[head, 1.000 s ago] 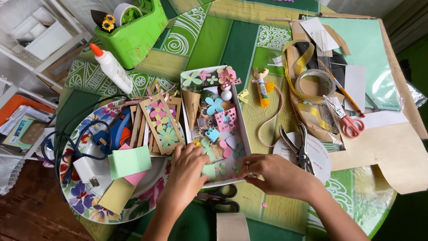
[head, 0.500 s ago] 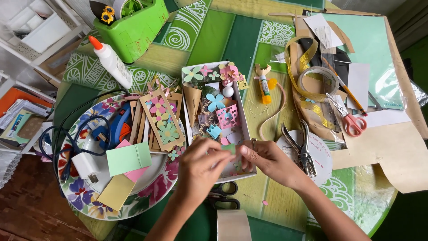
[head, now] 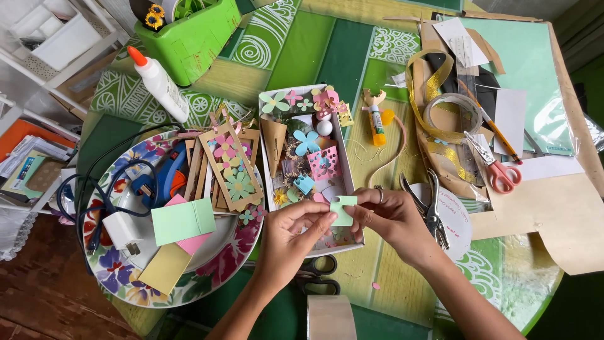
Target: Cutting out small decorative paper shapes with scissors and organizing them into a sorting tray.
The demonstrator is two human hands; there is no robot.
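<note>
Head view: the left hand (head: pixel 296 230) and right hand (head: pixel 387 217) pinch a small pale green paper piece (head: pixel 343 209) between fingertips, one hand to each side, held just above the near end of the white box (head: pixel 269 170), likely so both can work it at close sight. The box holds paper flowers, a punched pink piece and a small cone. The floral plate (head: pixel 113 277) carries a blue glue gun (head: pixel 165 176), coloured paper squares and decorated bookmarks. A green tub (head: pixel 195 38) stands at the table's far side.
</note>
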